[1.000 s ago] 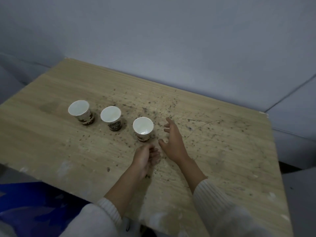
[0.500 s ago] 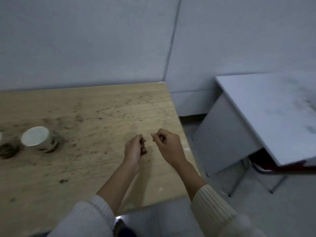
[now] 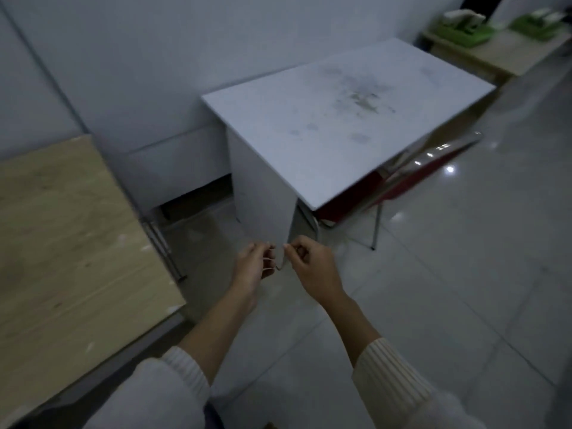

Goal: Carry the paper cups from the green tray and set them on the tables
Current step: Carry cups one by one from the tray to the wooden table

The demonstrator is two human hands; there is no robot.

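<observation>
Hands (image 3: pixel 280 267), loosely curled and cupless, have left the wooden table (image 3: pixel 62 243); green trays (image 3: pixel 461 30) now appear upper right.

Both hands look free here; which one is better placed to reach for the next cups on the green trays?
Right, by a slight margin. The green trays sit far off at the upper right, on the right hand's side. The left hand is level with it, and neither holds a cup. Walking over comes first.

2 cream ribbed-knit sleeves (image 3: pixel 393 376), cuffs pushed up the bare forearms.
</observation>
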